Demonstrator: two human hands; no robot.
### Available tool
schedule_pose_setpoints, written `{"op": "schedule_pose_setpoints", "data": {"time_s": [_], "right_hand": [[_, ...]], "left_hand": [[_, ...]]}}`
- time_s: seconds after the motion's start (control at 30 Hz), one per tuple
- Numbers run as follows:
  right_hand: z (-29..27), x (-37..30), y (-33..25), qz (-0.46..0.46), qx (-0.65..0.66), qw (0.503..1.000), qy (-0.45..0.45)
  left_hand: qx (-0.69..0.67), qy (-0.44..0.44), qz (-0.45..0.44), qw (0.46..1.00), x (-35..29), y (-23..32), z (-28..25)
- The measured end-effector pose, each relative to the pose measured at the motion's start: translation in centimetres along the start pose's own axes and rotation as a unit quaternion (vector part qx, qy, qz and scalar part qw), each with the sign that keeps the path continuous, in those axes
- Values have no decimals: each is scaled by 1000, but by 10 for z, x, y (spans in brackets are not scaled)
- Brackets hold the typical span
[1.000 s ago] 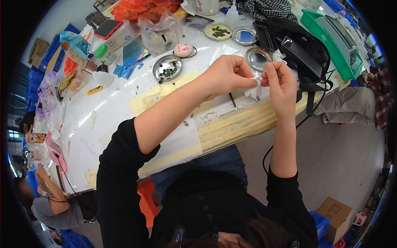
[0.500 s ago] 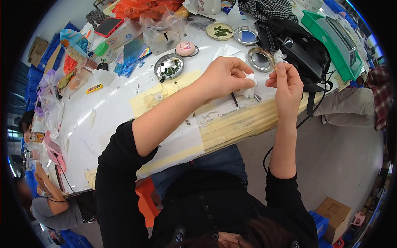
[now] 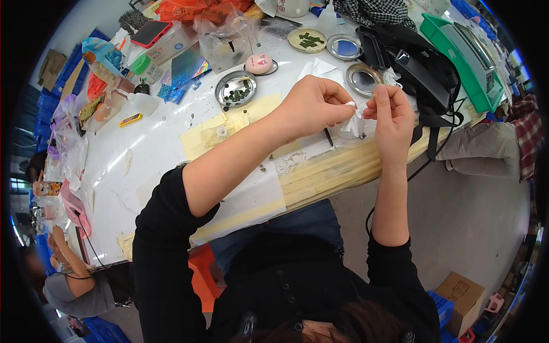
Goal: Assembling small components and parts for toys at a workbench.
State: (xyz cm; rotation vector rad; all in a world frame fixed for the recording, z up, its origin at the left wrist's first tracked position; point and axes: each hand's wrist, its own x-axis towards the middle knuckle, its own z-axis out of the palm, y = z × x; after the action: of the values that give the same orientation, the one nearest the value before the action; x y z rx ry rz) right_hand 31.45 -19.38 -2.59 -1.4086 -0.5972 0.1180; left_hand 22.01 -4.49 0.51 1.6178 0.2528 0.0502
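Note:
Above the table's front edge I hold both hands up, close together but slightly apart. My left hand [image 3: 320, 108] is closed in a pinch on a crumpled white tissue [image 3: 353, 123], which hangs below its fingertips. Beside it, my right hand [image 3: 392, 117] has thumb and fingers pressed together; anything between them is too small to name. Under the hands lies a thin dark stick-like tool [image 3: 328, 137]. A round metal tin [image 3: 362, 79] sits just beyond the right hand. To the left, a metal dish [image 3: 221, 94] contains small dark green pieces.
A cream round dish [image 3: 293, 40] with green pieces and a blue-centred tin [image 3: 344, 48] stand farther back. A black bag [image 3: 426, 80] and green tray [image 3: 457, 63] occupy the right. Left are a red-edged phone [image 3: 151, 34] and plastic bags. Another person [image 3: 74, 280] sits far left.
The fingertips have come slightly closer together. The tissue at my left hand has shifted, hanging more loosely between the hands. The table scene has slid slightly right in view.

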Motion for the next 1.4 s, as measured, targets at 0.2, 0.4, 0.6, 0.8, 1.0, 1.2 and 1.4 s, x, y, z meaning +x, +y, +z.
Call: {"op": "schedule_pose_setpoints", "data": {"time_s": [0.2, 0.4, 0.6, 0.8, 1.0, 1.2, 1.4], "right_hand": [[3, -2, -1, -3, -8, 1000, 0], [-8, 4, -5, -50, 5, 996, 70], [-13, -12, -25, -74, 31, 994, 79], [-12, -24, -30, -64, 82, 994, 42], [-10, -24, -21, -34, 90, 995, 17], [-5, -32, -27, 100, 124, 979, -126], [5, -36, -24, 122, 93, 980, -129]], "left_hand": [[16, 7, 13, 1000, 6, -7, 1], [138, 39, 69, 987, 5, -11, 1], [292, 43, 210, 932, -8, -4, 4], [398, 0, 172, 901, -12, 21, -2], [375, 42, 271, 885, -21, 1, -1], [462, -3, 195, 865, -33, 16, -9], [377, 54, 230, 895, -58, 12, -23]]}}
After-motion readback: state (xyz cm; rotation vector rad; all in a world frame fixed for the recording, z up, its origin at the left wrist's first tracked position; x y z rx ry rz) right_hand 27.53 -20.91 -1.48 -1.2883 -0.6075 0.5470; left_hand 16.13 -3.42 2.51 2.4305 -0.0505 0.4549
